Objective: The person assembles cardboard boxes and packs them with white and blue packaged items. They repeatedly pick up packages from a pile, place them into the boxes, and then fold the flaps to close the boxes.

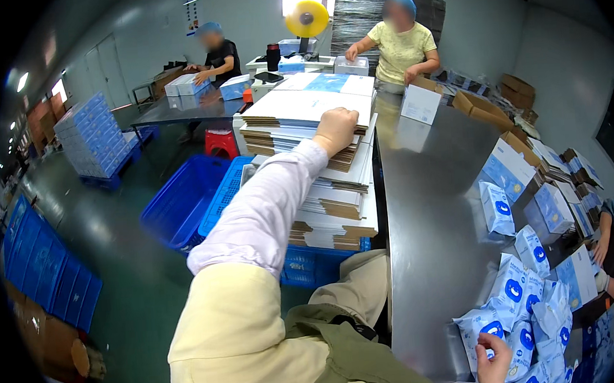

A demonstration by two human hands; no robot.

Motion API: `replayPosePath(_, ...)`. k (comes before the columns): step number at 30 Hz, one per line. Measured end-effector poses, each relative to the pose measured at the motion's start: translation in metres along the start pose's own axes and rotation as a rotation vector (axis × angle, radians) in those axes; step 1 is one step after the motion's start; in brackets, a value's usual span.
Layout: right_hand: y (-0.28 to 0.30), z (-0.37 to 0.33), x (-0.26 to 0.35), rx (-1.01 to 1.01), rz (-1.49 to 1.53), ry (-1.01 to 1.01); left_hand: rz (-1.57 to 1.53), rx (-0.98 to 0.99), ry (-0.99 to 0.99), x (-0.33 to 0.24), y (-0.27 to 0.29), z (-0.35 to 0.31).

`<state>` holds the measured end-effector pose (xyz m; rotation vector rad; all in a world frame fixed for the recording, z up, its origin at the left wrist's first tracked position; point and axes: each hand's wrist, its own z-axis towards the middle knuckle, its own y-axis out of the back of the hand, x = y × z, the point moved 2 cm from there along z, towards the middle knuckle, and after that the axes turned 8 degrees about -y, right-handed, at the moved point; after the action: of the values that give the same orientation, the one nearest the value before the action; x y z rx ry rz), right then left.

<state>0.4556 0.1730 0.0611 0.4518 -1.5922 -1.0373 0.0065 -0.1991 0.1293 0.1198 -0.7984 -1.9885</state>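
My left hand (337, 129), its arm stretched forward, is closed at the right edge of a tall stack of flattened white-and-blue cartons (294, 105). Its fingers curl over the carton edge and their tips are hidden. Low on the right, my right hand (494, 360) is loosely closed beside a heap of soft white-and-blue packs (511, 285). What it holds, if anything, does not show. The packs lie on a long metal table (426, 211), which runs away from me along the right of the carton stack.
A blue basket (183, 200) stands left of the stack, with a red stool (221, 142) behind. Across the table a person (404, 49) handles an upright box (420, 104). Another person (221, 61) works far left. A third person's hand (601, 248) is near cartons at right.
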Motion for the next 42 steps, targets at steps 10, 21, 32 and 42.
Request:
replayPosePath(10, -0.006, -0.014, -0.012, 0.063, 0.055, 0.013, -0.220, 0.146, -0.263, -0.007, 0.015, 0.002)
replayPosePath(21, -0.021, -0.001, -0.023, 0.106, 0.161, -0.027, -0.129, 0.042, -0.089, -0.004, 0.015, 0.011)
replayPosePath(32, -0.041, 0.045, 0.003, 0.042, 0.216, 0.165, -0.104, -0.249, -0.138, 0.062, 0.048, 0.089)
replayPosePath(42, -0.044, 0.107, 0.069, -0.013, 0.105, 0.440, 0.209, -0.527, -0.168, 0.085, 0.083, 0.162)
